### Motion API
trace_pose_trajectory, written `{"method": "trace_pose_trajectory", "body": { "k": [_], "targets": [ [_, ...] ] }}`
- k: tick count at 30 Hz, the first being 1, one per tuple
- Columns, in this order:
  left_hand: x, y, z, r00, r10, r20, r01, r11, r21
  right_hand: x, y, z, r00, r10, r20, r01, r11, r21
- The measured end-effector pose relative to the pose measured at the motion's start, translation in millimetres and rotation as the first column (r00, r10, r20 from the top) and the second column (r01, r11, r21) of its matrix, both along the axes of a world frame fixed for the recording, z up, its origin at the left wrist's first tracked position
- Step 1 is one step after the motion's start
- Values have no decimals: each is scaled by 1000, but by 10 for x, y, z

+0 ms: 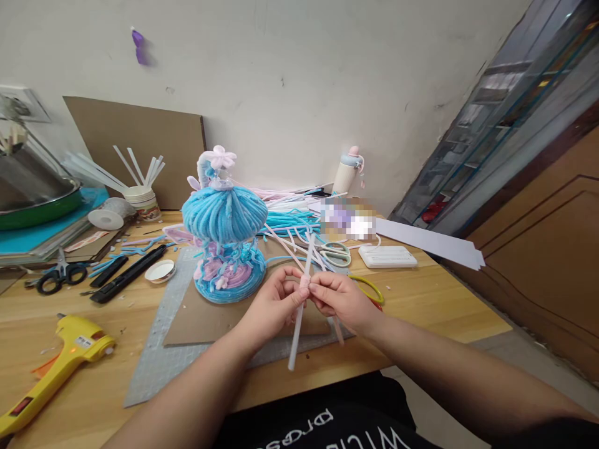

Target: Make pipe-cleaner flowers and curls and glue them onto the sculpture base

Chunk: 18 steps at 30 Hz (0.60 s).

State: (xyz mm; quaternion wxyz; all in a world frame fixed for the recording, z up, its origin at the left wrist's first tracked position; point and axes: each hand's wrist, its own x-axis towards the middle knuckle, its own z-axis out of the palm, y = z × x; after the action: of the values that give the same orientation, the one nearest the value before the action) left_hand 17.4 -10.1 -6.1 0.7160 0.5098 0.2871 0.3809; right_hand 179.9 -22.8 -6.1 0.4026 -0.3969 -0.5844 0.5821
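Observation:
My left hand is closed, thumb and fingers pinching a translucent glue stick that slants upright in front of me. Around the stick's middle sits a short wrap of pale pink pipe cleaner. My right hand pinches the pipe cleaner at that wrap, and a pink tail hangs below its fingers. Beyond my left hand stands a fluffy blue and pink pipe-cleaner figure with a domed blue top and a round base. It rests on a cardboard sheet over a grey cutting mat.
On the left lie a yellow glue gun, black scissors, a black utility knife and a white lid. Blue pipe cleaners, pale-handled scissors, a white box and a bottle are behind my hands.

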Motion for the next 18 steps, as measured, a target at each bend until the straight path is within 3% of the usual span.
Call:
{"method": "trace_pose_trajectory", "body": {
  "k": [5,8,13,18],
  "targets": [
    [-31,-20,42,991,-90,-96,84,994,-64,23,-49,15,987,-121,-110,120,993,-19],
    [-32,-41,61,983,-83,-162,74,996,-57,12,-97,34,978,-121,-168,98,985,-140],
    [-45,-50,119,956,-160,-247,157,987,-34,16,-112,79,959,-124,-256,34,944,-329],
    [-115,-107,209,907,-164,-387,177,984,-3,71,-103,102,949,-128,-288,-6,906,-424]
  ]
}}
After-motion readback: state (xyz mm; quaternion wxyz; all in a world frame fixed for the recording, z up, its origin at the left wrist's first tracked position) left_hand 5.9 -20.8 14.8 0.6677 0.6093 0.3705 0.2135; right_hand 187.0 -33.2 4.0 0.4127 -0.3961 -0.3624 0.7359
